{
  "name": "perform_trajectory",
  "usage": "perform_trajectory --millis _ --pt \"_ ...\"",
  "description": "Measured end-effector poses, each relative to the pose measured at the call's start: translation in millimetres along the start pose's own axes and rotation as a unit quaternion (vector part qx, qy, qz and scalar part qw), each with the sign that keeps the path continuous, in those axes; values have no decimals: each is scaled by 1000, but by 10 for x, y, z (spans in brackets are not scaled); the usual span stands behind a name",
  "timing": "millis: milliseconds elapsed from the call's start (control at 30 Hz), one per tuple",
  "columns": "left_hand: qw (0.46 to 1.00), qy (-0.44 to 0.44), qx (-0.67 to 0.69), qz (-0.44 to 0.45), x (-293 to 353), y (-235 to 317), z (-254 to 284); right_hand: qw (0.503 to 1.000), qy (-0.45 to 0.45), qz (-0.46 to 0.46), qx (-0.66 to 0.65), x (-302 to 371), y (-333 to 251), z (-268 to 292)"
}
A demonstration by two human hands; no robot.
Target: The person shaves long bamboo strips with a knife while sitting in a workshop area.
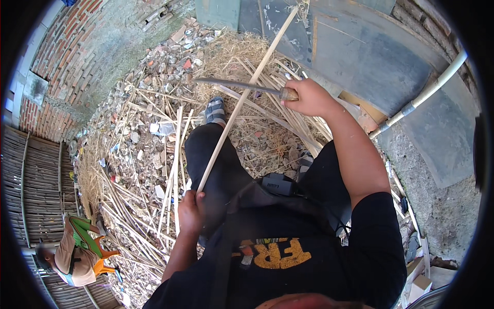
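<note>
A long pale bamboo strip [231, 126] slants from my lap up and away to the far right. Its near end is gripped by my left hand [191, 213], fingers closed with the thumb along it. My right hand [311, 98] is wrapped round the wooden handle of a machete [226, 83]. The long dark blade points left and crosses the strip beyond my knees; whether its edge bites into the bamboo cannot be told. Curled shavings cling to the strip's far end. Below the blade is my sandalled foot [215, 110].
Bamboo strips [128, 216] lie in heaps on the rubble at left, with more under my right hand. Dry shavings [234, 51] pile ahead. Grey panels [370, 56] and a pale pipe [437, 85] stand at right. Another person [77, 257] sits on a chair at lower left.
</note>
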State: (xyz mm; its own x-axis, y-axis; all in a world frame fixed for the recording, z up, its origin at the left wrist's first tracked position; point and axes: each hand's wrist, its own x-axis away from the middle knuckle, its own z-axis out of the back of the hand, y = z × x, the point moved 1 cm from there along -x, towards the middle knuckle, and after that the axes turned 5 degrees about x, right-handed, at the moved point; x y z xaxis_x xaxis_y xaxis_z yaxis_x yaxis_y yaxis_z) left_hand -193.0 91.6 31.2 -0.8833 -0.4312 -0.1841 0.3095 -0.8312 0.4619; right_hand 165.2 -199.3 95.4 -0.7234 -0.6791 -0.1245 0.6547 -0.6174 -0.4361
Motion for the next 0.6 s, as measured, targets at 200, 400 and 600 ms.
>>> perform_trajectory --millis 200,400,600 --pt "998 -26 -27 41 0 64 55 983 -43 -64 168 -8 -262 -27" --pt "1000 4 -25 14 139 33 46 986 -70 -32 151 21 -463 -65" --pt "999 -31 -17 17 83 44 28 990 -84 -29 112 -16 -375 -91"
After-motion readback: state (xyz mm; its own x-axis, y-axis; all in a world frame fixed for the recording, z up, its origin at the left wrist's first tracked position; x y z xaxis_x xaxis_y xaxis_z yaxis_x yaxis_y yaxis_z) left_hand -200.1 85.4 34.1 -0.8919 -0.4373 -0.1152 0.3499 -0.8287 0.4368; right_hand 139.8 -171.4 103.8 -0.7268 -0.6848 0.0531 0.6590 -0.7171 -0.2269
